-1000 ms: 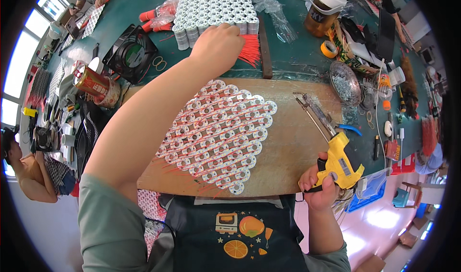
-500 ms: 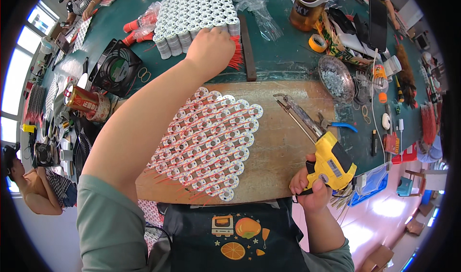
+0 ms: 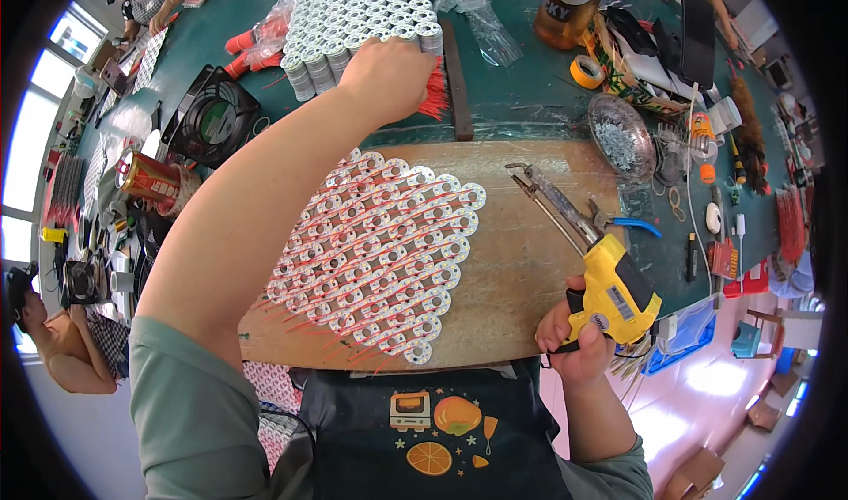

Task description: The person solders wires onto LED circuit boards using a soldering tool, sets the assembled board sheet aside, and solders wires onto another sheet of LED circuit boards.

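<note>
Left hand reaches over board, fingers curled on disc stack. Right hand fist-grips solder gun, tip parked clear of disc array.

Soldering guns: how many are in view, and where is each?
1. The yellow soldering gun is gripped in the right hand above the wooden board's right edge. More may be hidden in the clutter.

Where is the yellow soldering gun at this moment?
In the head view, the yellow soldering gun is at lower right, gripped by the right hand, its tip over the wooden board right of the sheet of white round discs.
</note>
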{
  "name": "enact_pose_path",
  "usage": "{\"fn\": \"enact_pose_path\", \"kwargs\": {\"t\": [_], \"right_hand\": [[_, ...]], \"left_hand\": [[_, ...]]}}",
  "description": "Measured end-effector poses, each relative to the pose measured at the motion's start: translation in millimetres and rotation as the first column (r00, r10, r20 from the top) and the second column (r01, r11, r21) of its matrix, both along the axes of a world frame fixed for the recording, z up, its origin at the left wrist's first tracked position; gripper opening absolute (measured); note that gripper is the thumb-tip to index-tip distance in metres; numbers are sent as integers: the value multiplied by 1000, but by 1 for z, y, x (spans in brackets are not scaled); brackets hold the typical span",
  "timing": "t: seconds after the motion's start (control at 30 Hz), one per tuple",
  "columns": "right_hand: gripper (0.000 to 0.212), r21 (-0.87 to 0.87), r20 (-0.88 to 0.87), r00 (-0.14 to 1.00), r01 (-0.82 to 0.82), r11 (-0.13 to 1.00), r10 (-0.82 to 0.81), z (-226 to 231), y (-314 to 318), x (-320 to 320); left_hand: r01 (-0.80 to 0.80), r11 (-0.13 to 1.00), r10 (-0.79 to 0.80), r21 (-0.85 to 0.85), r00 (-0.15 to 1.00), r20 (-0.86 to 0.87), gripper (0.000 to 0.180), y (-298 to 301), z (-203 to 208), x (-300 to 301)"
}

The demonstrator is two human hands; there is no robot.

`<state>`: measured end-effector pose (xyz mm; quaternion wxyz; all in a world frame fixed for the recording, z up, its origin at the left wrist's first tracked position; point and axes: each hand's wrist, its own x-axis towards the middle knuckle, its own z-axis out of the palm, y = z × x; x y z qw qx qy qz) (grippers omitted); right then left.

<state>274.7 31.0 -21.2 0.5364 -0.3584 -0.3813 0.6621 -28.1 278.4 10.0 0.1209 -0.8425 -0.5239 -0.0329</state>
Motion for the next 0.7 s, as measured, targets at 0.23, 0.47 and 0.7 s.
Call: {"fn": "enact_pose_path", "kwargs": {"t": [0.23, 0.47, 0.7], "right_hand": [[68, 14, 4, 1000, -5, 1000, 5, -1, -1, 0], [69, 16, -1, 1000, 5, 1000, -5, -2, 1, -1], [71, 7, -1, 998, 64, 998, -64, -2, -4, 5]], "left_hand": [[3, 993, 1, -120, 999, 34, 16, 9, 4, -2], [64, 997, -68, -48, 995, -75, 15, 6, 16, 1], [64, 986, -114, -153, 929, -351, 11, -10, 67, 10]]}}
